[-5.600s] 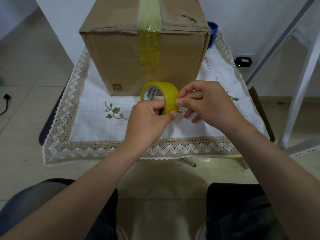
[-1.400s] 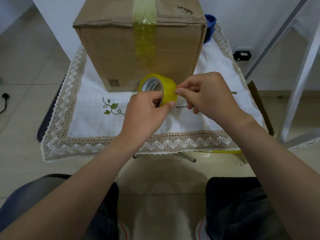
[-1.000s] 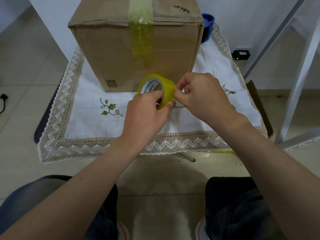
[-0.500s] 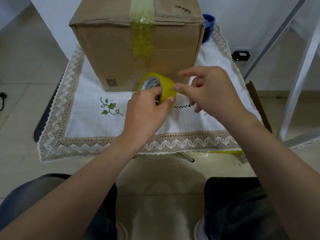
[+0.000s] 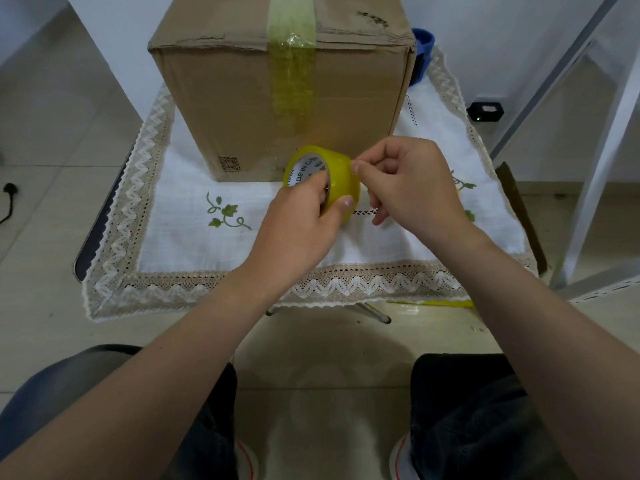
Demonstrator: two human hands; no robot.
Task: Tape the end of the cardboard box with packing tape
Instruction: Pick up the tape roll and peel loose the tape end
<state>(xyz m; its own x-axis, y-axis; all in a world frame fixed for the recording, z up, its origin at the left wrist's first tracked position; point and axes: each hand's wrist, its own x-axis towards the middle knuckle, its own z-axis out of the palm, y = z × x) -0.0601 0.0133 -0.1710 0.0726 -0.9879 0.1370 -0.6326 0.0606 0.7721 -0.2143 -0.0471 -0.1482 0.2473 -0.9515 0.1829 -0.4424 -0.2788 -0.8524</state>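
Over the cloth [image 5: 180, 233]: both hands are working the roll [image 5: 341, 181], held in the air just in front of the box [image 5: 242, 88].
Left hand [image 5: 298, 226]: is clamping the roll, fingers through the core, thumb on the outer face.
Right hand [image 5: 408, 181]: is pinching at the roll's rim with thumb and forefinger; whether a tape end is lifting, I cannot tell.
Doing it well: left hand should be holding the roll rigid while a nail is scraping for the edge.
Box: is standing beyond the grip, one strip already running down its near face.
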